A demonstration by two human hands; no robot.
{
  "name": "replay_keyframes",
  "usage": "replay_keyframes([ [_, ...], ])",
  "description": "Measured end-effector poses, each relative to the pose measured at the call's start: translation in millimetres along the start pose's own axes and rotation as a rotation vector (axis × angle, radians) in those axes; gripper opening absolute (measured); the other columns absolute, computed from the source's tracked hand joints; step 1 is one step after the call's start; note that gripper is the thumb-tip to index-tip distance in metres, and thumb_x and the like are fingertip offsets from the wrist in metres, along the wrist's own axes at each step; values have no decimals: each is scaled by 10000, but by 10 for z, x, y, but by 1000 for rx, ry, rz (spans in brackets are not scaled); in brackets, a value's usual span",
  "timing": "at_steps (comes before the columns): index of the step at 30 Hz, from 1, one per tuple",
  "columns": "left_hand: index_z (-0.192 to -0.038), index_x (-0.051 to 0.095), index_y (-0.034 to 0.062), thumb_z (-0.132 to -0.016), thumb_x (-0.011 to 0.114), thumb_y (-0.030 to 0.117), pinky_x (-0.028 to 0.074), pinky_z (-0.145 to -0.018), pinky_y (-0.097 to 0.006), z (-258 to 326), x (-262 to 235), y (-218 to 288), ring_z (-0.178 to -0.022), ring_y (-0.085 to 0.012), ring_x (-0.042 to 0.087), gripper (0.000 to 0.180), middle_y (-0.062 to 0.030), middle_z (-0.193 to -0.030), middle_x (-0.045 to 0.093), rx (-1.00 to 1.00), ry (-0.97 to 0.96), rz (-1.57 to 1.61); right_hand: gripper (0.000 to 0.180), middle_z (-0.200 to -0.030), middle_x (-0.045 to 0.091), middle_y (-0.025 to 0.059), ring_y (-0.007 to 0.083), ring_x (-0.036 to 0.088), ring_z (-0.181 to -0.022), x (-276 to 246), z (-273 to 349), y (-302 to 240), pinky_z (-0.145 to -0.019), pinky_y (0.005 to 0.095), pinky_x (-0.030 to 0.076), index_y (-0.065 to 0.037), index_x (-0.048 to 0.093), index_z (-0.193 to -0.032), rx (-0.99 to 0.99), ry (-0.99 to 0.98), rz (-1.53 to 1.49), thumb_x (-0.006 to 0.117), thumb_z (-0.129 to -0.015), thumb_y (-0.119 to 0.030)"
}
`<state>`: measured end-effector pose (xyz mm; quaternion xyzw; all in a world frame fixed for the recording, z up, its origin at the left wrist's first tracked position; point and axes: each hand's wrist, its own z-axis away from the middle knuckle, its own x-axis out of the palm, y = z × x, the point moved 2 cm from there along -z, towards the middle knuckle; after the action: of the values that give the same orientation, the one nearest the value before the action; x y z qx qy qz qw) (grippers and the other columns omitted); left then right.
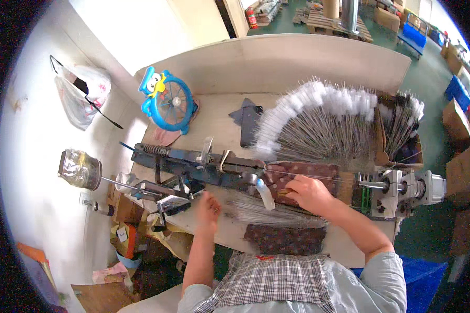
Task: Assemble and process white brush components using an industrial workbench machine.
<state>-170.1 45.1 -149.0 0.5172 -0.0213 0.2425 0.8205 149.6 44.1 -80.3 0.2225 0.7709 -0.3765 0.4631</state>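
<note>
My left hand (pixel 209 208), blurred by motion, is near the front of the dark metal machine (pixel 193 165) and a pile of loose thin wires. How its fingers are set does not show clearly. My right hand (pixel 310 193) is closed above a brown spotted cloth (pixel 284 175). Its fingertips pinch something small and brownish that I cannot make out. Just beyond the right hand, thin wire (pixel 303 173) stretches from the machine toward a metal spindle (pixel 375 184) at the right. Left of the right hand stands a pale tube with a blue tip (pixel 265 194). Loose wires (pixel 277 213) lie in front.
White-tufted wire brushes (pixel 318 104) fan out at the back right, beside a cardboard box (pixel 384 141) of more brushes. A dark phone (pixel 250 125) and a blue toy-like fan (pixel 169 101) stand behind the machine. A second brown cloth (pixel 284 239) lies at the front edge.
</note>
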Motion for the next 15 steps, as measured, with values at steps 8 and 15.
replay_keyframes([
  [8, -851, 599, 112, -796, 653, 296, 424, -636, -278, -177, -515, 145, -675, -124, 497, 199, 23, -742, 536, -105, 69, 331, 201, -899, 593, 104, 281, 570, -898, 13, -102, -45, -758, 374, 485, -47, 616, -946, 182, -41, -199, 585, -792, -173],
  [15, -825, 584, 105, -806, 628, 196, 398, -605, -262, -137, -346, 95, -638, -107, 469, 102, 26, -720, 526, -14, 191, 469, 234, -930, 591, 110, 295, 574, -892, -289, -35, -159, -770, 372, 481, -51, 606, -1003, 203, -121, -137, 596, -780, -119],
])
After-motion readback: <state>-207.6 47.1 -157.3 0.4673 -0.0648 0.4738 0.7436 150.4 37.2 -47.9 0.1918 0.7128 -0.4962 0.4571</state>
